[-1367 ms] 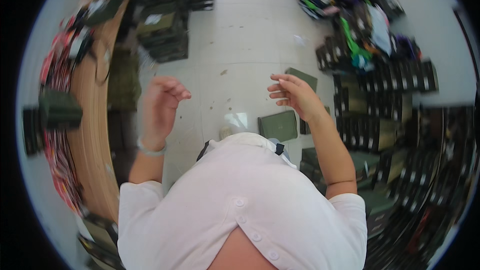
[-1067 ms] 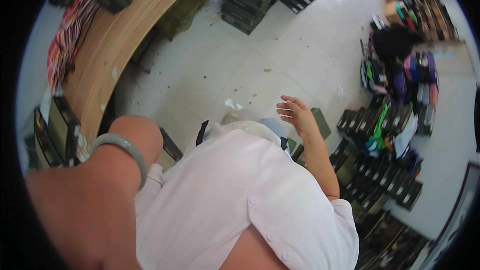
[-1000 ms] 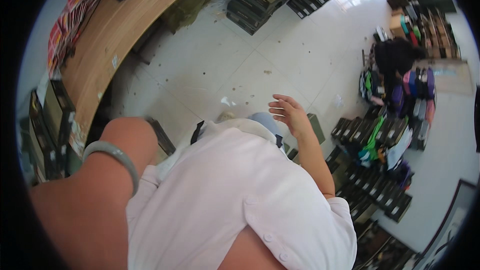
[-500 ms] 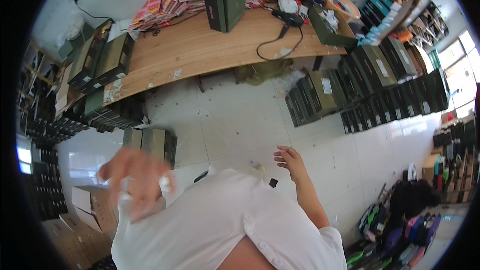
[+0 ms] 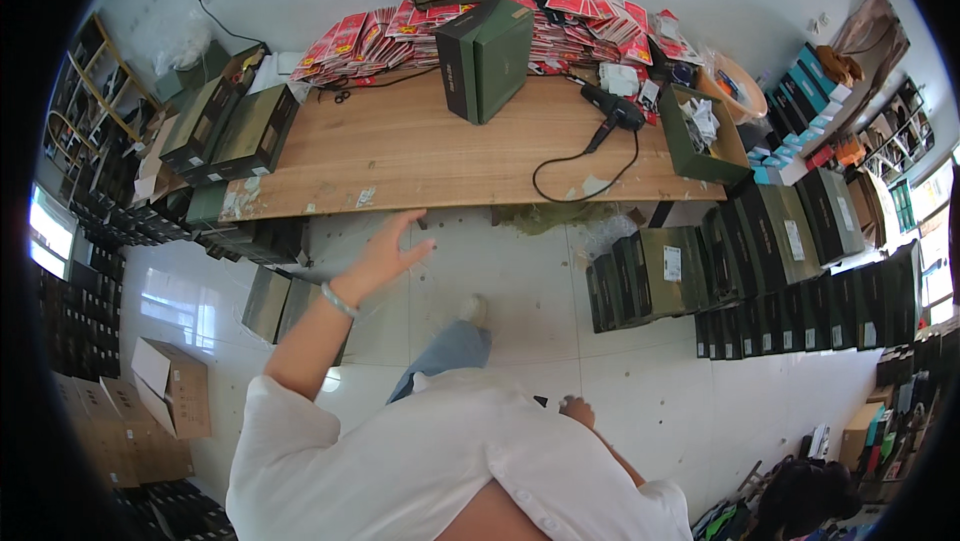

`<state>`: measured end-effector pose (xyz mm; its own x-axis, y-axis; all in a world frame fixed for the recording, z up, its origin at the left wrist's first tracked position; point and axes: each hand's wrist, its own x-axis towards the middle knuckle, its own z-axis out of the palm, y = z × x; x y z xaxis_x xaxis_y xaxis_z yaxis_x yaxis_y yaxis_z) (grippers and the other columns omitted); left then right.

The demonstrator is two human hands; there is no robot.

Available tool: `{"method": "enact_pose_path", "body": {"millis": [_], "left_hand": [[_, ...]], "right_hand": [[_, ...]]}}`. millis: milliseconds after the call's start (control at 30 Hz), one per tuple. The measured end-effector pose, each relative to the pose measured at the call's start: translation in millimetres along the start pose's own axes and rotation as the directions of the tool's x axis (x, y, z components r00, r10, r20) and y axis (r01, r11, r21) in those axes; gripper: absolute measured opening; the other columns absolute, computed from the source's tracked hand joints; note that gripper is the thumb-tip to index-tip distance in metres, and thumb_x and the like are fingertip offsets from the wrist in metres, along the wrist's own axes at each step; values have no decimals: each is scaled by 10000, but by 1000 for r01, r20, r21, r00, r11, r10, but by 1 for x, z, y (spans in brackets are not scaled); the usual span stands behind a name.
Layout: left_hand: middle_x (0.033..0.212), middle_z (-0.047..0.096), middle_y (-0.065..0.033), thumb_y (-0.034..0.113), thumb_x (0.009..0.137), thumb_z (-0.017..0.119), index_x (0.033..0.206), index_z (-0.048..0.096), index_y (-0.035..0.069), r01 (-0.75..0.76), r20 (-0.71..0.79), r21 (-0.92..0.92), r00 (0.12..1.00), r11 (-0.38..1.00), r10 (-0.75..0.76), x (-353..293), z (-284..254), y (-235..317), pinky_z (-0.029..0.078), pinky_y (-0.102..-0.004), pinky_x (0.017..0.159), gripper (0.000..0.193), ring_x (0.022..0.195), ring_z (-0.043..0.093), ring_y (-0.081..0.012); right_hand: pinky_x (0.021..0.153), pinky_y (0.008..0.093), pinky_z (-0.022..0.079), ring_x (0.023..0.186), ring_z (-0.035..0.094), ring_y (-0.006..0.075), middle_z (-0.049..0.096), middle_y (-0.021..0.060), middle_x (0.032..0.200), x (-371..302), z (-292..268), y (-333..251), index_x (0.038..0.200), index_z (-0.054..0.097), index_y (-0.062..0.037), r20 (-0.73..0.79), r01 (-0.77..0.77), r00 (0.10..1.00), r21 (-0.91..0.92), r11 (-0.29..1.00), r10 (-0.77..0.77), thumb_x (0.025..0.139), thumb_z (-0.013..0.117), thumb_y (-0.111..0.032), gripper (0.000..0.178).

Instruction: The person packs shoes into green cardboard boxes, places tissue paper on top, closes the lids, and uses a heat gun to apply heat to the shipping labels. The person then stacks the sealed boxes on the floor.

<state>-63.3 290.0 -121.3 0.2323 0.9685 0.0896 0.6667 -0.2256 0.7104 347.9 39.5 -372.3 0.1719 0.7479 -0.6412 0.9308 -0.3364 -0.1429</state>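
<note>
My left hand (image 5: 385, 259) reaches forward over the floor, close to the table's front edge. Its fingers are spread and nothing is in them; a pale bracelet (image 5: 340, 302) circles the wrist. Down by my right side is my right hand (image 5: 577, 410), small in view, its fingers mostly hidden. A small black object (image 5: 541, 401) shows beside it at my shirt's edge. Ahead, a wooden table (image 5: 380, 156) carries an upright dark green box (image 5: 485, 61). To the right of that box lies a black hair dryer or heat gun (image 5: 612, 109) with its cord looped on the tabletop.
Red printed packets (image 5: 350, 39) pile along the wall. Scissors (image 5: 342, 96) lie at the table's left, near stacked green boxes (image 5: 250, 136). An open green box (image 5: 705, 141) stands at the right end. Rows of shoebox-like boxes (image 5: 665, 276) line the floor. Cartons (image 5: 180, 391) stand left.
The table and its things now appear lower and larger. My left hand has swung forward toward the table edge; my right hand has dropped back to my side. One leg has come into view.
</note>
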Motion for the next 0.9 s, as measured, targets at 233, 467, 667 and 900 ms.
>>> {"method": "enact_pose_path", "body": {"millis": [233, 467, 667, 900], "left_hand": [[1372, 482, -233, 484, 825, 704, 1390, 457, 73, -27, -166, 266, 983, 964, 73, 263, -36, -49, 347, -440, 1081, 741, 1308, 425, -377], [1552, 90, -332, 803, 626, 657, 1556, 145, 211, 241, -87, 583, 968, 776, -235, 512, -61, -42, 74, -666, 1114, 1216, 1437, 24, -527], [1542, 39, -360, 727, 518, 764, 1559, -17, 271, 328, 108, 572, 878, 752, -466, 563, -61, -61, 111, -692, 1084, 1379, 1426, 53, -545], [1501, 136, -381, 584, 586, 794, 1553, -25, 309, 385, -106, 548, 913, 743, -395, 466, -79, -72, 230, -651, 1054, 1297, 1355, 213, -558]], "right_hand": [[823, 434, 525, 1027, 630, 303, 639, 165, 1078, 113, 45, 11, 1139, 621, -95, -35, -159, 987, -48, 986, 158, 874, 556, -315, 350], [795, 425, 523, 983, 630, 294, 644, 160, 1052, 179, -90, -38, 1131, 627, -89, -208, -250, 936, 170, 953, 283, 874, 558, -311, 346], [771, 417, 521, 946, 629, 285, 648, 156, 1030, 241, -190, -91, 1125, 632, -84, -222, -53, 961, 441, 896, 166, 874, 561, -308, 343], [743, 407, 519, 902, 629, 276, 653, 150, 1004, 314, -259, -132, 1118, 638, -79, -192, 241, 966, 448, 861, -171, 874, 564, -304, 340]]}}
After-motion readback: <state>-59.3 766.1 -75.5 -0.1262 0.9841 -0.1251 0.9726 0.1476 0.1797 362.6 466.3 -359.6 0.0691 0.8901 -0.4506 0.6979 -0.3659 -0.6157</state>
